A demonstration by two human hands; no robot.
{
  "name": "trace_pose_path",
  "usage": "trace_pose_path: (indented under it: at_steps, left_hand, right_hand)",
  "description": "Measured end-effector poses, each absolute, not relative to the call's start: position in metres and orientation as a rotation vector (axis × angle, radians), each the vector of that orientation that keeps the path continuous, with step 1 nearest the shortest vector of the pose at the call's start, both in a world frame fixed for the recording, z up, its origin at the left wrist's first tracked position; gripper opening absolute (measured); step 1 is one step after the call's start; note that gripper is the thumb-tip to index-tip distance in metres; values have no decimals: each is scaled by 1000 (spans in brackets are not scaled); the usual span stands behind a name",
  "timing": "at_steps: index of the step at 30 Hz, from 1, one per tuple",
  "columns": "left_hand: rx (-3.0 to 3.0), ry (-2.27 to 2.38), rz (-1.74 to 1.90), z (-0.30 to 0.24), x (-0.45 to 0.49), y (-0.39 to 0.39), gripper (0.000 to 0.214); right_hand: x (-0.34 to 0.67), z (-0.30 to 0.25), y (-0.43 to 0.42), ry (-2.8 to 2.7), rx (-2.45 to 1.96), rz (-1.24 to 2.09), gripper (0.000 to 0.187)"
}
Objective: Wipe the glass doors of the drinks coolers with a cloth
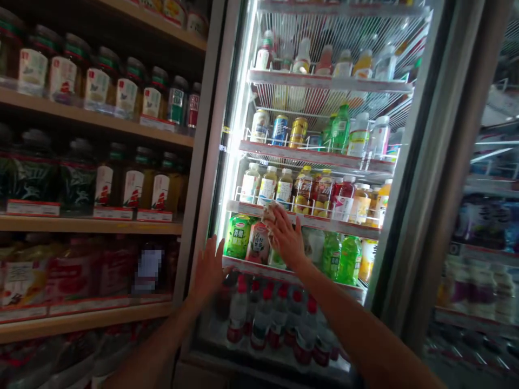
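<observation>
Before me stands a tall lit drinks fridge with a glass door (239,292) in a metal frame. My right hand (288,243) reaches to the middle of the door and holds a crumpled pale cloth (271,215) against the glass, in front of a shelf edge. Behind it are a green bottle (238,236) and a pink-labelled bottle (258,243). My left hand (207,267) is lower and to the left, fingers stretched out, at the door's left frame (198,178). It holds nothing; whether it touches the frame is hard to tell.
To the left, wooden shelves (97,219) carry rows of bottled drinks (97,86). Inside the fridge are cans (279,129), several bottles, and red-capped bottles (263,319) at the bottom. Another fridge (478,270) stands to the right.
</observation>
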State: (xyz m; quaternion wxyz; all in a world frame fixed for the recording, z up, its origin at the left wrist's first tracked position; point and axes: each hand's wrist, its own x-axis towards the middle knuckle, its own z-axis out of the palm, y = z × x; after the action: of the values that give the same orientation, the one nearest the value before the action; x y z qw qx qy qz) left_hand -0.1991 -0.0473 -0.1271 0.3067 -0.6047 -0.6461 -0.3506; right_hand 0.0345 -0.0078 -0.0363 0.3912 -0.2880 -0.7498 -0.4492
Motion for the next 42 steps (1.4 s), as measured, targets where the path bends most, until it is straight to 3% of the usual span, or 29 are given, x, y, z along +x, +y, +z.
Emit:
trace_pose_path:
  at_steps: [6,12,19,25,31,37,42]
  left_hand:
    - [-1601,-1671,-928,-121,-194,-49,69]
    - [-1615,-1634,-908,-100,-179,-52,69]
    - [-1662,-1550,-907,-87,-160,-50,67]
    - [-1702,-1505,-914,-61,-138,-47,69]
    - [-1780,-1503,-886,-40,-102,-46,78]
    - [-1787,-1515,-892,-42,-96,-42,82]
    - [-1802,-1520,-895,-42,-98,-41,79]
  right_hand:
    - [52,-77,-17,-2236,-389,-1331,35]
    - [59,-22,-10,-1854,-722,-1188,41]
    - [88,-45,-16,-2149,-474,-1382,38]
    - [112,4,-14,-1782,-785,-1234,42]
    - [143,-21,-23,-2079,-582,-1350,38]
    - [175,18,-15,-1656,-858,-1223,40]
    - [193,-11,-24,-1909,-774,-1347,37]
